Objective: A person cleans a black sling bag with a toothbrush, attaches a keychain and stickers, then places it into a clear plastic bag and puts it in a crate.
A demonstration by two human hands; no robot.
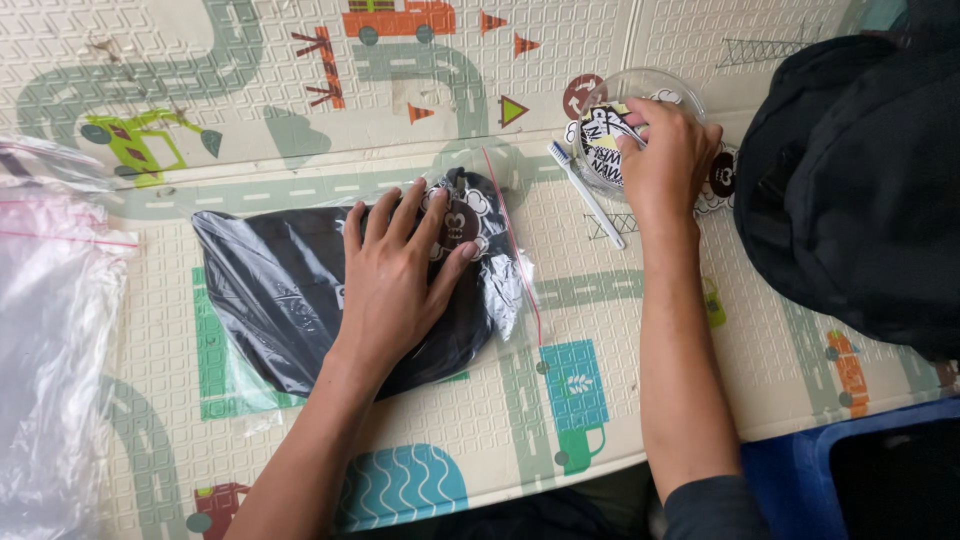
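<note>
Cream foam play mat (640,330) covers the floor beneath us, embossed in small squares and printed with grey-green roads, orange cones, a digger, a truck and teal blocks. A seam runs across it just above our hands. At the left edge lies a heap of clear plastic bags (50,330), one with a pink zip line. A black backpack (860,190) fills the upper right, and a blue mat (790,470) shows in the lower right corner.

Our left hand (395,285) lies flat with fingers spread wide on a clear zip bag (350,290) that holds a folded black garment (270,300) with a small round patch near our fingertips. The bag rests in the middle of the mat, its pink seal toward the right.

Our right hand (665,160) reaches into a clear round dish (675,90) at the top of the mat, fingers curled onto the printed stickers (603,140) inside; we cannot tell whether it grips one. A white toothbrush (588,197) lies just left of the dish, near the wrist.
</note>
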